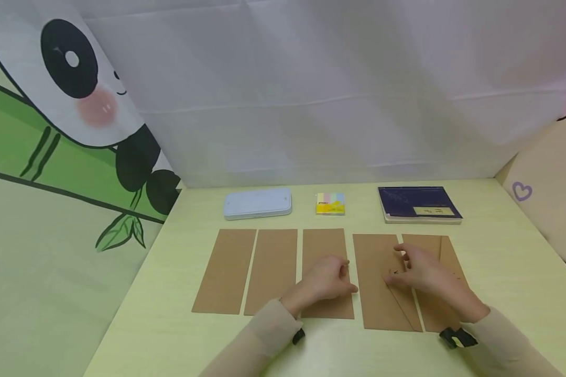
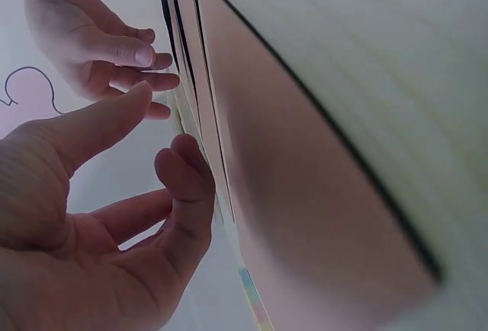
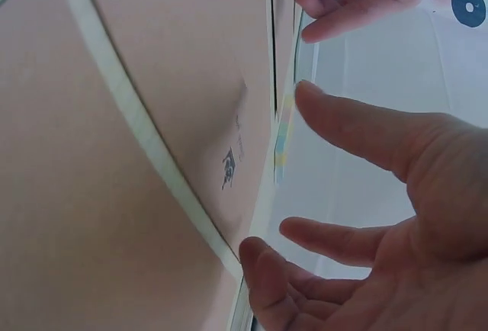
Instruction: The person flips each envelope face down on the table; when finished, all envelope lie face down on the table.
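Observation:
Several brown kraft-paper rectangles lie side by side in a row. My left hand (image 1: 322,280) hovers at the right edge of the middle rectangle (image 1: 323,243), thumb and fingers loosely bent and apart, holding nothing. Over the gap between the fourth rectangle (image 1: 374,298) and the rightmost one (image 1: 422,242) is my right hand (image 1: 426,272), its thumb and fingers spread with nothing between them. A small dark print (image 3: 229,169) shows on one rectangle near the right hand in the right wrist view. Further left lie the second rectangle (image 1: 271,272) and the leftmost one (image 1: 225,272).
Behind the row stand a pale blue flat case (image 1: 257,203), a pack of coloured sticky notes (image 1: 330,204) and a dark blue book (image 1: 420,203). A white cloth (image 1: 311,104) hangs at the back edge of the light table (image 1: 141,314).

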### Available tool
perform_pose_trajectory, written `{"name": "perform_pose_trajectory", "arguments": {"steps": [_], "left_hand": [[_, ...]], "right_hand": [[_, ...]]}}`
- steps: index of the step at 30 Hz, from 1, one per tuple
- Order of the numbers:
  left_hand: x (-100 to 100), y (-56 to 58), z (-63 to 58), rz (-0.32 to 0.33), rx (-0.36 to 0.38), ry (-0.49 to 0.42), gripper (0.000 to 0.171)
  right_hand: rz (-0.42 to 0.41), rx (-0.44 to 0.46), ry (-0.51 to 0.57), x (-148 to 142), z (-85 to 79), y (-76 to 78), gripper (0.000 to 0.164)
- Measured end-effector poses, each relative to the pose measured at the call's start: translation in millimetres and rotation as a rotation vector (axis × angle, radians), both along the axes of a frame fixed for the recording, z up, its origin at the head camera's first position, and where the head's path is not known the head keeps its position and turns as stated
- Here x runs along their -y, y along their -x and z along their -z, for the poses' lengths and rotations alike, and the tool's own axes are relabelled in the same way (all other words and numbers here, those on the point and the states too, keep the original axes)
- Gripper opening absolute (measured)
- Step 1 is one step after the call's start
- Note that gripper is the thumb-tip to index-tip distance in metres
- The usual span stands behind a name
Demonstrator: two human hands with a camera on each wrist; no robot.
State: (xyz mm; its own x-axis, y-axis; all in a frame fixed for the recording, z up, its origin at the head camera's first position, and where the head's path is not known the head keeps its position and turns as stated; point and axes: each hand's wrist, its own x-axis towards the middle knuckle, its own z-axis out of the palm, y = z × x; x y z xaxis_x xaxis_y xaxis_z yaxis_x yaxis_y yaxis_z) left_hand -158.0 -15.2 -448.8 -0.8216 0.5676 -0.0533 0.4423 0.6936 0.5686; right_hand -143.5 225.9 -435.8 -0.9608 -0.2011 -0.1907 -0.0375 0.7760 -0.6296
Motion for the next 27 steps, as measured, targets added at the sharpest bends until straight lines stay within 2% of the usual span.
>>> {"name": "perform_pose_trajectory", "arguments": {"steps": [5,16,21,27], "left_hand": [[-14,-2.6,-0.2,-0.001,0.038,0.075,0.037],[-24,-1.9,7.3,-0.069,0.083,0.105,0.040],[-28,-1.7,5.5,-0.067,0.060,0.140,0.036],[-32,-1.4,3.0,-0.032,0.009,0.156,0.031]], "right_hand": [[0.029,0.039,-0.038,-3,-3.0,-1.6,0.085],[0.055,0.104,-0.063,2,-2.1,2.4,0.083],[0.088,0.117,-0.055,2,-2.5,5.3,0.083],[0.100,0.111,-0.064,0,-3.6,5.9,0.084]]}}
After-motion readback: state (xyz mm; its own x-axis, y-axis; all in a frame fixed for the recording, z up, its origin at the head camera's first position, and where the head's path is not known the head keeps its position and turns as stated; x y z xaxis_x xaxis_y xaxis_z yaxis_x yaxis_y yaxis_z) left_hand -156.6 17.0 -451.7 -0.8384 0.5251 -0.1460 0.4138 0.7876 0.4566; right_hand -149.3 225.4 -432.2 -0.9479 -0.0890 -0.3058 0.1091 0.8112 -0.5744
